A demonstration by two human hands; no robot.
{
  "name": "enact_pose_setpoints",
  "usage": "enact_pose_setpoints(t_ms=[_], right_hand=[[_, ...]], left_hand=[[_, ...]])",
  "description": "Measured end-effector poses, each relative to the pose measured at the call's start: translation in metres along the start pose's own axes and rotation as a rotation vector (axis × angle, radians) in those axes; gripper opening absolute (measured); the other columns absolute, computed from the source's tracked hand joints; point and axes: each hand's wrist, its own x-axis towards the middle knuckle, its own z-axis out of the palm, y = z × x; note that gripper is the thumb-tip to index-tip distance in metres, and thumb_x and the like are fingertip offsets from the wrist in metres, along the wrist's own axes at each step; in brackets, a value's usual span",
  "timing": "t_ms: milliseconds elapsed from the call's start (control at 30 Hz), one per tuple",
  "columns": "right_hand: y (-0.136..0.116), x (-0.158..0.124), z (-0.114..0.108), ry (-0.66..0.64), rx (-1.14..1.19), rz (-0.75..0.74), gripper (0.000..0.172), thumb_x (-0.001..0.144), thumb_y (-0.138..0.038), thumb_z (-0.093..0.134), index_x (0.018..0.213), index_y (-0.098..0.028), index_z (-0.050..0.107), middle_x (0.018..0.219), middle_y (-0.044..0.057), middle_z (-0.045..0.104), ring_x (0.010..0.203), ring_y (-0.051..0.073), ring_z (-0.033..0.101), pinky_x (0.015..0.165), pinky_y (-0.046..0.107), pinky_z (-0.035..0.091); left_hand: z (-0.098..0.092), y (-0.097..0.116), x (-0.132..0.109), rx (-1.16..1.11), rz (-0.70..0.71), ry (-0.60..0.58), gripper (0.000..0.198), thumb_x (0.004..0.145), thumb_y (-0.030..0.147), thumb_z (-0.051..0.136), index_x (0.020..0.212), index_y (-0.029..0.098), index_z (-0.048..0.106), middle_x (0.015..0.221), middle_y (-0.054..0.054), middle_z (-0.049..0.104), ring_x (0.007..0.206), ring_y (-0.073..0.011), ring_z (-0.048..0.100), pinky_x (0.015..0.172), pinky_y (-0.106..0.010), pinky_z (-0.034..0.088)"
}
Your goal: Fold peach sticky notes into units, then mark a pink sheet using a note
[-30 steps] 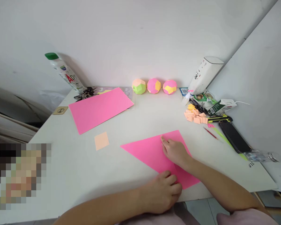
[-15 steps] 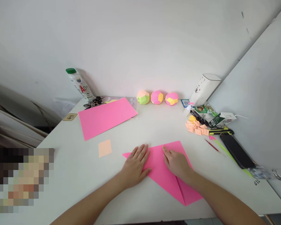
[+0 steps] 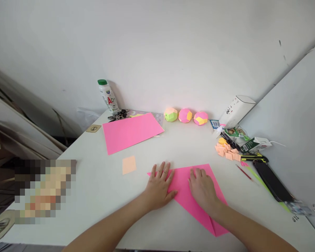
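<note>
At the near edge of the white table point(image 3: 99, 206), left arm point(image 3: 112, 224) and right arm point(image 3: 248, 229), both cut off at the bottom. Just past that, the low tip of a folded pink sheet point(image 3: 182, 183), with a flap edge point(image 3: 213, 226) in plain sight. Could pop open there, with no fingers on that end. Partly under the right arm, so hard to see all of that side.

A bit farther, on the sheet's upper part, right hand point(image 3: 203, 189), fingers bent and close together, tips down near the top edge. Cannot tell about a pinch. Might make a crooked crease from a push off to one side. On the left end, left hand point(image 3: 159, 189), palm down, fingers spread wide. Could let the paper turn by pressing too lightly. Under that palm, some pink hidden. Far left, a blurry patch point(image 3: 46, 189), impossible to make out.

Next, a peach square point(image 3: 129, 165), easy to bump with a wide left sweep. To the right, a heap of little peach papers point(image 3: 227, 151), too jumbled to count. Could scatter from a knock. Beyond, another pink sheet point(image 3: 132, 133), mostly covering some printed paper point(image 3: 159, 118). At the back, three paper balls point(image 3: 185, 115). Might roll after a table bump.
</note>
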Motion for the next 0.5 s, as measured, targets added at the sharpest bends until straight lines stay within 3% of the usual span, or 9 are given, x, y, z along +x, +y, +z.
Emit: enact_pose_setpoints(t_ms=[100,233,400,500], right_hand=[[-0.031,0.003,-0.004,0.052,0.006,-0.097,0.043,0.084,-0.010,0.045,0.125,-0.003,0.055,0.130,0.026,0.052,0.121,0.038,0.045,0.092,0.053,0.043],[-0.057,-0.002,0.004,0.024,0.131,-0.120,0.052,0.080,-0.009,0.045,0.132,-0.005,0.050,0.137,0.022,0.049,0.129,0.036,0.041,0.099,0.053,0.040],[-0.037,-0.043,0.023,0.078,0.125,-0.104,0.055,0.079,-0.007,0.044,0.133,-0.006,0.049,0.137,0.020,0.049,0.128,0.036,0.043,0.100,0.054,0.041],[-0.016,-0.077,0.035,0.167,0.105,-0.084,0.076,0.075,0.001,0.041,0.148,-0.010,0.022,0.138,0.019,0.048,0.128,0.034,0.044,0.098,0.054,0.044]], left_hand=[[0.002,0.000,-0.001,-0.009,-0.003,0.009,0.069,0.091,0.061,0.027,0.146,0.019,0.028,0.153,-0.015,0.020,0.141,-0.0373,0.011,0.109,-0.058,0.008],[0.003,0.001,-0.002,-0.012,0.010,0.042,0.067,0.091,0.056,0.031,0.147,0.019,0.026,0.153,-0.015,0.021,0.141,-0.0372,0.014,0.110,-0.057,0.007],[0.000,0.001,-0.001,-0.035,0.012,0.019,0.079,0.086,0.068,0.027,0.144,0.015,0.034,0.152,-0.018,0.022,0.141,-0.0384,0.013,0.109,-0.058,0.006],[0.001,0.000,0.001,-0.039,-0.027,0.003,0.086,0.082,0.074,0.027,0.145,0.016,0.032,0.153,-0.017,0.021,0.141,-0.0394,0.010,0.108,-0.061,0.005]])
